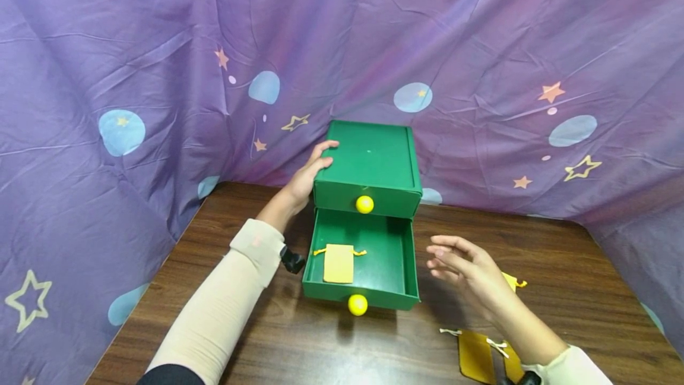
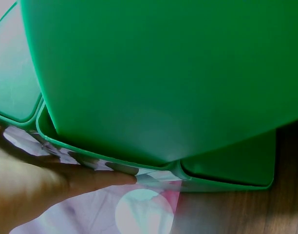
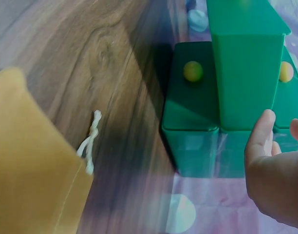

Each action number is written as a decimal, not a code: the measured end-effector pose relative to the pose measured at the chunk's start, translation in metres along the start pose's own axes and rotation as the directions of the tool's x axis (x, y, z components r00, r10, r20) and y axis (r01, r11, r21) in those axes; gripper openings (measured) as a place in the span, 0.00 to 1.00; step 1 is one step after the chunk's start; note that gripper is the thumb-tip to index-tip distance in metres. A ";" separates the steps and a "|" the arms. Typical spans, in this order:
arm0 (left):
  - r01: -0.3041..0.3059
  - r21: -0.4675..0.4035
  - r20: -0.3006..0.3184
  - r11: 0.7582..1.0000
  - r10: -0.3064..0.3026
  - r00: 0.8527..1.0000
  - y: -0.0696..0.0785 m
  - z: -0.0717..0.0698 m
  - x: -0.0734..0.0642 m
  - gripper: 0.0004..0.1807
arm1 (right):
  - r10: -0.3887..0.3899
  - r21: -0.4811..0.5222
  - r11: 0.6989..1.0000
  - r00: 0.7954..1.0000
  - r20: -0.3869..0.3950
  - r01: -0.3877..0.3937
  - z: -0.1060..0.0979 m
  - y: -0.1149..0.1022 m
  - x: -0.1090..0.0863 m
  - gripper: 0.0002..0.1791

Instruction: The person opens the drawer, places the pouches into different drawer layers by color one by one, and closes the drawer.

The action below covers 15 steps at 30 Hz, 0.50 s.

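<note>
A green drawer cabinet point(image 1: 374, 156) stands near the purple cloth, its middle drawer point(image 1: 382, 254) pulled out. Inside that drawer, toward the left, lies a small yellow drawstring pouch point(image 1: 339, 264). My left hand point(image 1: 304, 182) rests against the cabinet's left side, fingertips over the top edge. The left wrist view shows a straight finger point(image 2: 102, 179) along the cabinet's side. Right of the drawer, my right hand point(image 1: 465, 269) hovers with nothing in it, fingers loosely bent. Beneath its forearm, another yellow pouch point(image 1: 511, 281) is mostly hidden.
Two mustard pouches with white cords lie at the front right, one mustard pouch point(image 1: 475, 356) beside another partly covered pouch point(image 1: 513, 363). Round yellow knobs, such as the drawer knob point(image 1: 357, 305), stick out in front. Purple cloth point(image 1: 347, 34) hangs behind the brown table point(image 1: 256, 337).
</note>
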<state>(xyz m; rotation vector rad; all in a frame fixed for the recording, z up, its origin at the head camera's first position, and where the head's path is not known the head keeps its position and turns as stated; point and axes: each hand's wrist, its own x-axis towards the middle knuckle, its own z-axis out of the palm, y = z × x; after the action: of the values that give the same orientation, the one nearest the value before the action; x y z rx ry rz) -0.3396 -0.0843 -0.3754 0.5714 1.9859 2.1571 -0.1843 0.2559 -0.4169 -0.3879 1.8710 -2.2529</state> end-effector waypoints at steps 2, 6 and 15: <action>-0.002 0.004 0.000 1.000 0.002 1.000 0.000 0.000 0.000 0.29 | -0.001 0.001 1.000 1.000 -0.001 0.001 -0.003 0.001 -0.002 0.15; -0.006 0.018 0.000 1.000 0.006 1.000 -0.001 0.000 0.001 0.29 | 0.004 0.001 1.000 1.000 -0.016 -0.004 -0.010 0.003 -0.005 0.15; -0.016 0.037 -0.005 0.999 0.016 1.000 -0.001 0.000 0.000 0.29 | 0.000 0.011 1.000 1.000 -0.024 0.000 -0.022 0.005 -0.012 0.16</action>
<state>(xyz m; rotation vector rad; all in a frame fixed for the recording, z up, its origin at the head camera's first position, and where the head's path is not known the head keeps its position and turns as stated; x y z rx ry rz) -0.3398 -0.0841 -0.3765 0.5898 2.0344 2.1376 -0.1799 0.2789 -0.4267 -0.3608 1.8699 -2.2769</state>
